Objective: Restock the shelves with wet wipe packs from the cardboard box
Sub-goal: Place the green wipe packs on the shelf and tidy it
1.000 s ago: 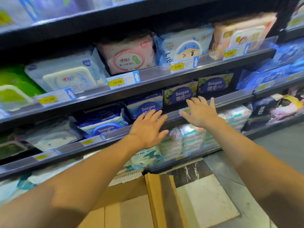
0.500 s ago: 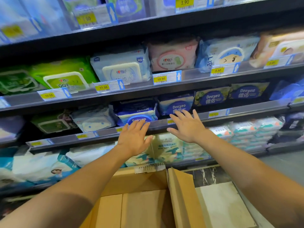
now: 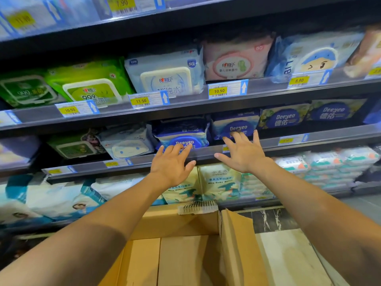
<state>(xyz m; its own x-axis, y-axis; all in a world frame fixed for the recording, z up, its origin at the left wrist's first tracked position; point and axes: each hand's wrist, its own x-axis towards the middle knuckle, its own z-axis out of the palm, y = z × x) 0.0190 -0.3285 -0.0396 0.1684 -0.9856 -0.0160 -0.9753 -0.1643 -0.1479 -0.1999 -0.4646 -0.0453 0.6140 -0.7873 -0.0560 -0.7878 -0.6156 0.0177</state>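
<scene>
Both hands had come up and in toward the middle shelf [image 3: 206,154] vs a sec earlier, w/ the view shifted left so more green packs showed. Left hand [image 3: 171,167] was palm-down, fingers [image 3: 181,150] spread, tips at the shelf's front lip just below the blue Deeyeo pack [image 3: 182,134]. Right hand [image 3: 243,153] was likewise empty, fingers spread; its tips overlapped the lower edge of the second Deeyeo pack [image 3: 235,125], though actual contact couldn't be told. Neither hand gripped anything.

Key relation: both packs lay ahead of and slightly above the fingertips, long axis running L–R along the shelf, faces tilted toward the viewer. Right hand looked nearer its pack than left did. Cardboard box [image 3: 185,254] sat low, between the forearms, well apart from the hands; no packs were visible inside from this angle, so stock prob. had to come from deeper in or was hidden.
</scene>
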